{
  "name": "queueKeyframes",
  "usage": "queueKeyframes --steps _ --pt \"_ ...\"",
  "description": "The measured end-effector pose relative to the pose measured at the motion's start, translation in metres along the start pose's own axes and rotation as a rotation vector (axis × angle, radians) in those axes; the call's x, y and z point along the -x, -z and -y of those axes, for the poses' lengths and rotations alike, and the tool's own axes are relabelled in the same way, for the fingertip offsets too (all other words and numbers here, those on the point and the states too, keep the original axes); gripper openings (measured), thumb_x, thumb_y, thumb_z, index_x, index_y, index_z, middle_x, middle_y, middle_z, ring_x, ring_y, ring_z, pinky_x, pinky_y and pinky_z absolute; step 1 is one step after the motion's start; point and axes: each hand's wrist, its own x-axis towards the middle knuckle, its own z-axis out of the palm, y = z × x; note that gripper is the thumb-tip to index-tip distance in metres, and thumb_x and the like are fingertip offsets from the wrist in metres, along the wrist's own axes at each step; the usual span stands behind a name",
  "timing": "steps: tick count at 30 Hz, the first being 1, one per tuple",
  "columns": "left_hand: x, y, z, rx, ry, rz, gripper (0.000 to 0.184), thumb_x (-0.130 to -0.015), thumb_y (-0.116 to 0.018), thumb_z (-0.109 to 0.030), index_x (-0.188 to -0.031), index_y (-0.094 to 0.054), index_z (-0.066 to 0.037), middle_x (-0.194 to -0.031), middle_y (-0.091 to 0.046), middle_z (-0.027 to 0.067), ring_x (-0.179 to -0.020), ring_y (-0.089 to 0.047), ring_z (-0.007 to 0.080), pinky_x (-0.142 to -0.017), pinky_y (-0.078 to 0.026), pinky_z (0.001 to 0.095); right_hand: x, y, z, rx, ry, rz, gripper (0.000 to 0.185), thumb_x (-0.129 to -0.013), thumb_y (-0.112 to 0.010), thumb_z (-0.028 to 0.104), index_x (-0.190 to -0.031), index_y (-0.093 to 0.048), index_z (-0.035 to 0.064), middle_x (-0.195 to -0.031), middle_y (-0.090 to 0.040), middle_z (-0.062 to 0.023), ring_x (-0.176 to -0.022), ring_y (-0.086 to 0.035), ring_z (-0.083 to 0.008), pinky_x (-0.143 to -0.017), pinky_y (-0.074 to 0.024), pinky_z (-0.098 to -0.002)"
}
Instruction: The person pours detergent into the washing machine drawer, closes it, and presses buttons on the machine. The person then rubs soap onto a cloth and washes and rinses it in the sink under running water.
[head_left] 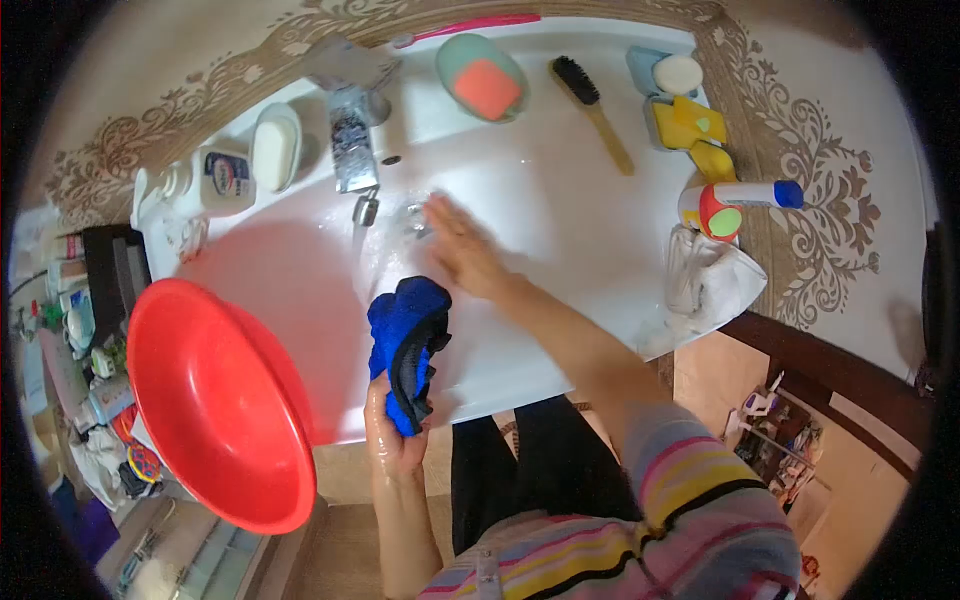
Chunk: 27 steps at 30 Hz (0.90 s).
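Note:
A bunched blue-and-black cloth item (408, 345) is gripped in my wet left hand (398, 440) over the front part of the white sink (560, 330). Its exact kind cannot be made out. My right hand (465, 250) reaches into the basin beside the metal drain (416, 220), holding nothing that I can see. Its fingers look stretched out, though motion blurs them. Just left of it, water runs from the faucet (352, 150).
A red plastic basin (220, 400) rests tilted on the sink's left side. Along the rim are a pump bottle (222, 180), white soap (272, 152), orange soap (487, 88), a wooden-handled brush (600, 125), yellow sponges (690, 125), a spray bottle (720, 205) and a white cloth (710, 275).

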Motion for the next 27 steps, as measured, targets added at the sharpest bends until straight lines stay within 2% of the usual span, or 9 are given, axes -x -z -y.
queueKeyframes --steps 5,12,14,15,18,20,21,23,27 --pt "0.004 0.013 -0.004 0.038 -0.039 -0.012 0.044 -0.083 -0.064 -0.032 -0.113 -0.054 -0.002 -0.089 -0.066 0.0154 -0.063 -0.063 0.0184 -0.046 -0.049 0.0252 0.047 0.102 -0.062 0.468 -0.218 -0.163 0.071 -0.088 -0.058 0.023 -0.146 -0.024 -0.0004 -0.152 -0.021 -0.0205 -0.143 -0.014 -0.0331 -0.115 -0.0117 -0.0499" --pt "-0.001 0.016 -0.009 0.069 -0.063 0.016 0.044 -0.084 -0.063 -0.033 -0.113 -0.055 -0.001 -0.091 -0.065 0.0136 -0.061 -0.061 0.0170 -0.041 -0.045 0.0243 -0.034 -0.024 -0.015 0.142 -0.291 -0.286 0.071 -0.091 -0.054 0.028 -0.143 -0.023 -0.0073 -0.149 -0.014 -0.0320 -0.141 -0.011 -0.0441 -0.115 -0.0112 -0.0499" --pt "0.008 0.018 -0.013 0.051 -0.072 0.019 0.044 -0.085 -0.061 -0.033 -0.114 -0.054 0.000 -0.094 -0.065 0.0126 -0.064 -0.061 0.0158 -0.040 -0.045 0.0238 -0.039 -0.041 0.010 -0.262 -0.254 -0.258 0.066 -0.090 -0.056 0.020 -0.143 -0.026 -0.0045 -0.150 -0.022 -0.0261 -0.141 -0.020 -0.0380 -0.115 -0.0166 -0.0478" --pt "0.009 0.017 -0.014 0.075 -0.113 -0.006 0.044 -0.085 -0.062 -0.034 -0.114 -0.054 0.000 -0.094 -0.065 0.0122 -0.065 -0.061 0.0155 -0.041 -0.044 0.0232 -0.036 -0.047 0.014 -0.248 -0.106 -0.079 0.061 -0.087 -0.058 0.013 -0.140 -0.033 -0.0026 -0.149 -0.027 -0.0232 -0.141 -0.023 -0.0334 -0.115 -0.0173 -0.0439" --pt "0.009 0.008 -0.021 0.070 -0.174 -0.039 0.044 -0.086 -0.062 -0.035 -0.114 -0.054 -0.002 -0.094 -0.065 0.0116 -0.067 -0.062 0.0151 -0.043 -0.045 0.0226 -0.035 -0.035 0.063 -0.085 0.092 -0.291 0.041 -0.090 -0.055 0.020 -0.123 -0.052 -0.0038 -0.131 -0.050 -0.0231 -0.126 -0.046 -0.0294 -0.106 -0.0351 -0.0376" --pt "0.002 0.008 -0.026 0.010 -0.191 -0.050 0.046 -0.086 -0.062 -0.038 -0.118 -0.053 -0.006 -0.096 -0.065 0.0106 -0.073 -0.063 0.0155 -0.049 -0.047 0.0225 -0.039 -0.057 0.085 -1.104 -0.542 -0.186 0.035 -0.091 -0.060 0.026 -0.110 -0.061 -0.0035 -0.108 -0.063 -0.0163 -0.101 -0.061 -0.0220 -0.091 -0.0470 -0.0346" --pt "0.000 0.003 -0.027 0.012 -0.194 -0.052 0.046 -0.086 -0.062 -0.038 -0.118 -0.053 -0.006 -0.096 -0.065 0.0106 -0.073 -0.063 0.0155 -0.049 -0.047 0.0225 -0.037 -0.049 0.095 -1.106 -0.540 -0.182 0.035 -0.091 -0.060 0.026 -0.110 -0.061 -0.0035 -0.108 -0.063 -0.0163 -0.101 -0.061 -0.0220 -0.091 -0.0470 -0.0346" --pt "-0.005 -0.014 -0.029 -0.099 -0.328 -0.087 0.047 -0.087 -0.062 -0.039 -0.120 -0.052 -0.008 -0.097 -0.064 0.0096 -0.078 -0.063 0.0159 -0.053 -0.049 0.0243 -0.039 -0.036 0.113 -1.912 -0.805 0.212 0.029 -0.094 -0.056 0.022 -0.110 -0.061 -0.0013 -0.111 -0.065 -0.0096 -0.101 -0.063 -0.0198 -0.092 -0.0493 -0.0359" --pt "-0.034 -0.012 -0.045 -0.943 -0.726 -0.083 0.043 -0.097 -0.050 -0.020 -0.138 -0.041 -0.008 -0.126 -0.053 0.0105 -0.106 -0.057 0.0206 -0.089 -0.049 0.0350 -0.044 -0.008 0.099 -2.609 -0.516 0.530 0.038 -0.091 -0.063 0.029 -0.116 -0.060 0.0008 -0.098 -0.066 -0.0093 -0.089 -0.063 -0.0198 -0.081 -0.0522 -0.0348"
